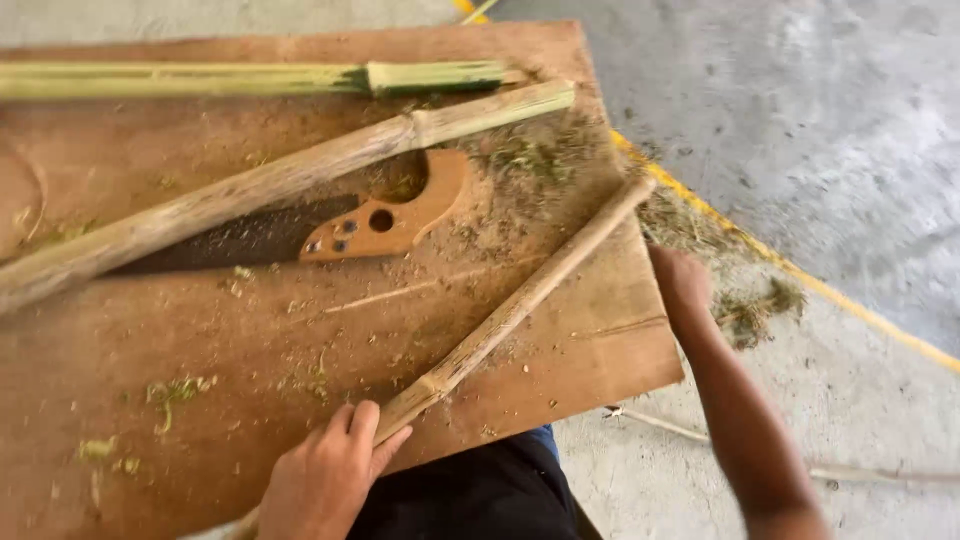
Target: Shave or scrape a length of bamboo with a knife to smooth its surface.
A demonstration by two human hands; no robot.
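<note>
Left hand is wrapped tight around the near end of a dry bamboo stick, thumb on top, fingers curled under. Stick lies diagonally across the wooden board, far tip poking just past the board's right edge. Right hand is out past that edge, just beside the stick's far part, not clearly touching it; fingers turned away from camera, so I cannot tell if it's spread or closed, and it looks empty.

Also on the board: a handsaw with a brown wooden handle, blade partly under a thicker bamboo pole that lies across it. Green bamboo pole along the far edge. Sawdust and green shavings everywhere. Concrete floor at right, yellow line running across it.

Doing this well, as I judge it: keep my left grip firm near the node so the stick can't roll, keep it flat on the board, and steady the far end before any work.
</note>
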